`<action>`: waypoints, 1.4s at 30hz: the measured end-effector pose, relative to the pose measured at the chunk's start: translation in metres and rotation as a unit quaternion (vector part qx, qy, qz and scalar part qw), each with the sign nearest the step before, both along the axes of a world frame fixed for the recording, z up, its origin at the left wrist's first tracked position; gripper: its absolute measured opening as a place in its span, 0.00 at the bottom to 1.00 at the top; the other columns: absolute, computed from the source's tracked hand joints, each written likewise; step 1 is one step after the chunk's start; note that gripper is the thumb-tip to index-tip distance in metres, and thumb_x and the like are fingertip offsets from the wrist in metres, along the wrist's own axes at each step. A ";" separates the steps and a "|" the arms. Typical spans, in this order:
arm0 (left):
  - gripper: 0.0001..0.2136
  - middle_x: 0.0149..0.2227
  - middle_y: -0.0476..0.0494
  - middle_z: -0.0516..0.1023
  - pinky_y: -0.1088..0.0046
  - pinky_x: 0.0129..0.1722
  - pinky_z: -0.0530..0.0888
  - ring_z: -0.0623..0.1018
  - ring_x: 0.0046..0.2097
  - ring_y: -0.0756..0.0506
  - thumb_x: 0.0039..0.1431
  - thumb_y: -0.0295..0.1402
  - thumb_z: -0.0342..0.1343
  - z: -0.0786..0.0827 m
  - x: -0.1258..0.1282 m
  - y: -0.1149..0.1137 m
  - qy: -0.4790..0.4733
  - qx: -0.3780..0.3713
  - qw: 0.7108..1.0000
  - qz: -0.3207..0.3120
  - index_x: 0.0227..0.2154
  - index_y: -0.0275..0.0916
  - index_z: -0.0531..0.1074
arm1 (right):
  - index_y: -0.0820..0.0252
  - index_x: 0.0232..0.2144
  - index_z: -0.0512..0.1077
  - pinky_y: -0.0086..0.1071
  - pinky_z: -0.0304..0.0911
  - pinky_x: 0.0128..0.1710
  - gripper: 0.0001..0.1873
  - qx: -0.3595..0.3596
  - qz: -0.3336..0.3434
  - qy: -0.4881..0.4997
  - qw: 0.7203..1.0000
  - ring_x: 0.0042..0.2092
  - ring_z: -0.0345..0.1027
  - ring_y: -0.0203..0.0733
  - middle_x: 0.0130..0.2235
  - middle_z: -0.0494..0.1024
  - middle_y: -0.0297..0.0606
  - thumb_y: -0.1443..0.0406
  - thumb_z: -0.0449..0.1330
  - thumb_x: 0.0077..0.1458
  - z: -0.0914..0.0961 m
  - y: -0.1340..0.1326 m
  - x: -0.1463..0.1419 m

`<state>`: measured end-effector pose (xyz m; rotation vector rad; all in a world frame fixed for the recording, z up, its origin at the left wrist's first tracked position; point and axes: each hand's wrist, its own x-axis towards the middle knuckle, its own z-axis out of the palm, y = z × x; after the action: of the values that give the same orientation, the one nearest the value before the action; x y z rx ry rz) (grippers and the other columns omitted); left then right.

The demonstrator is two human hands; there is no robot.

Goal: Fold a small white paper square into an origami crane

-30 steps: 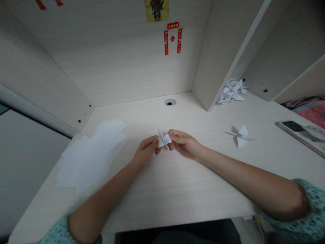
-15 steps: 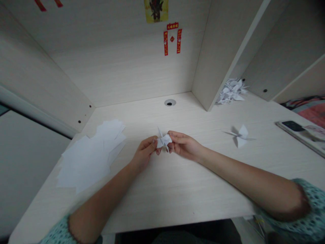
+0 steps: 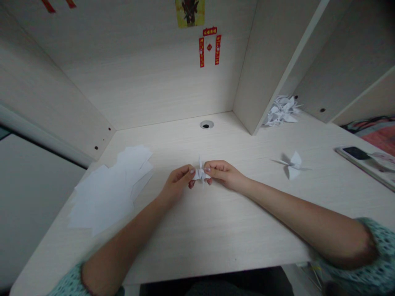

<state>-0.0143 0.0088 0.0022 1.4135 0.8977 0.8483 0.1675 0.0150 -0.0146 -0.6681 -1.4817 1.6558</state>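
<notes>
Between my two hands, over the middle of the desk, is a small white paper crane (image 3: 201,174). My left hand (image 3: 179,181) pinches its left wing between thumb and fingers. On the other side, my right hand (image 3: 224,174) grips the right wing the same way. One thin point of the crane sticks up away from me, and another points down toward me. Parts of both wings are hidden under my fingertips. A second folded paper crane (image 3: 293,165) rests on the desk to the right of my right hand.
Loose white paper sheets (image 3: 106,193) lie spread at the left. A heap of folded paper cranes (image 3: 282,110) sits behind the upright panel (image 3: 262,82). At the right edge is a phone (image 3: 356,153) on a flat object. A cable hole (image 3: 206,124) is near the back wall.
The crane has turned so its wings lie level between my hands, and it has shifted slightly right. My right thumb now lies over the wing's top. The rest stays put.
</notes>
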 end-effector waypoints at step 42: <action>0.10 0.28 0.50 0.77 0.78 0.25 0.65 0.70 0.28 0.52 0.45 0.40 0.63 0.001 0.010 -0.010 0.066 0.009 0.990 0.121 0.28 0.40 0.77 | 0.49 0.38 0.78 0.38 0.65 0.41 0.10 0.359 -0.309 -0.151 0.867 0.40 0.69 0.41 0.37 0.76 0.38 0.66 0.60 0.54 -0.003 0.001 0.005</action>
<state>-0.0042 -0.0016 0.0031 1.4070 1.1829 0.9528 0.1727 0.0161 -0.0177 -0.8644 -1.7042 0.4580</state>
